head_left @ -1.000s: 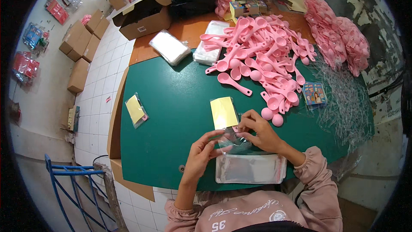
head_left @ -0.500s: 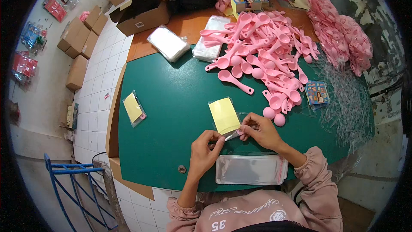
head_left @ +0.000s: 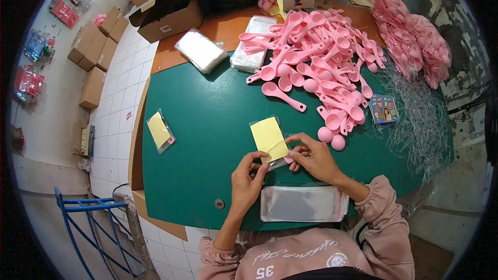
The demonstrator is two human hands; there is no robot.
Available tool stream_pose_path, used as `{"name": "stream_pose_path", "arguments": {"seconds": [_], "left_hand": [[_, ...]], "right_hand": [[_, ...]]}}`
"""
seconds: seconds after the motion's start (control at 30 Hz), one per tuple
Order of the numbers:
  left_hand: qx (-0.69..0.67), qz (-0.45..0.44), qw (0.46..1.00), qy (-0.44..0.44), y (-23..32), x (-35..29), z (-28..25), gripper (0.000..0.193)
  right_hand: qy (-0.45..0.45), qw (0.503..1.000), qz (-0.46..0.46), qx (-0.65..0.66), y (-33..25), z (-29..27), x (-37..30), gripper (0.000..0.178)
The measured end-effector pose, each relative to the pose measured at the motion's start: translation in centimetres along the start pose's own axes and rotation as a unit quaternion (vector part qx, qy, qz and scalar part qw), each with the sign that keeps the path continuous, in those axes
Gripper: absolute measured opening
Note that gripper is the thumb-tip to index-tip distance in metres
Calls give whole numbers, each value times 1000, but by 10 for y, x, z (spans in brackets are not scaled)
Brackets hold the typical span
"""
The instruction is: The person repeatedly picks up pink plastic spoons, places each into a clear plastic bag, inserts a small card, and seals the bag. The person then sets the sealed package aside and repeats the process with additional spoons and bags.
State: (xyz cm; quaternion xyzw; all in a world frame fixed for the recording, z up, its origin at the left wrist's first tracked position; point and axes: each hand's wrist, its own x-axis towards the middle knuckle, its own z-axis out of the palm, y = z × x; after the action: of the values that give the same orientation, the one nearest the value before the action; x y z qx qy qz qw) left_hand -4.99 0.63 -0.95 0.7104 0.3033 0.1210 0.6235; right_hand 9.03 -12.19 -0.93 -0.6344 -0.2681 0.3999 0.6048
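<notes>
In front of me lies a clear plastic bag (head_left: pixel 280 164) with a yellow card (head_left: pixel 268 137) in it; a bit of pink plastic (head_left: pixel 288 160) shows at its lower right. My left hand (head_left: pixel 247 179) pinches the bag's lower left corner, thumb and fingers closed on it. On the lower right edge, the fingers of my right hand (head_left: pixel 314 159) grip the same bag. Just below, a stack of clear bags (head_left: pixel 303 205) lies by the table's near edge. A second packed bag (head_left: pixel 160 130) with a yellow card rests at the left.
A large heap of pink measuring spoons (head_left: pixel 316 62) covers the far right of the green table (head_left: pixel 202 124). Printed cards (head_left: pixel 384 110) lie beside clear plastic scraps (head_left: pixel 420 124). Two bag stacks (head_left: pixel 201 52) and an open carton (head_left: pixel 171 18) stand farther back.
My left fingers have moved slightly up onto the card's lower edge. My right index finger has risen along the card's right side. The bag's lower end now looks flatter and less pulled out.
</notes>
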Motion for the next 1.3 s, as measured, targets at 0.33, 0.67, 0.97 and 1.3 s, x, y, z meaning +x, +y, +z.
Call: {"name": "stream_pose_path", "arguments": {"seconds": [0.33, 0.67, 0.97, 1.3], "left_hand": [[93, 20, 969, 230, 2, 11, -99, 36], [253, 310, 902, -163, 41, 5, 13, 22], [309, 284, 859, -293, 16, 4, 59, 35], [275, 363, 831, -320, 19, 4, 65, 18]], "right_hand": [[117, 838, -216, -486, -8, -17, 1, 26], [43, 971, -81, -222, -88, -156, -30, 12], [323, 739, -292, -514, -54, -206, 10, 22], [96, 742, -217, -627, -5, -46, 83, 18]]}}
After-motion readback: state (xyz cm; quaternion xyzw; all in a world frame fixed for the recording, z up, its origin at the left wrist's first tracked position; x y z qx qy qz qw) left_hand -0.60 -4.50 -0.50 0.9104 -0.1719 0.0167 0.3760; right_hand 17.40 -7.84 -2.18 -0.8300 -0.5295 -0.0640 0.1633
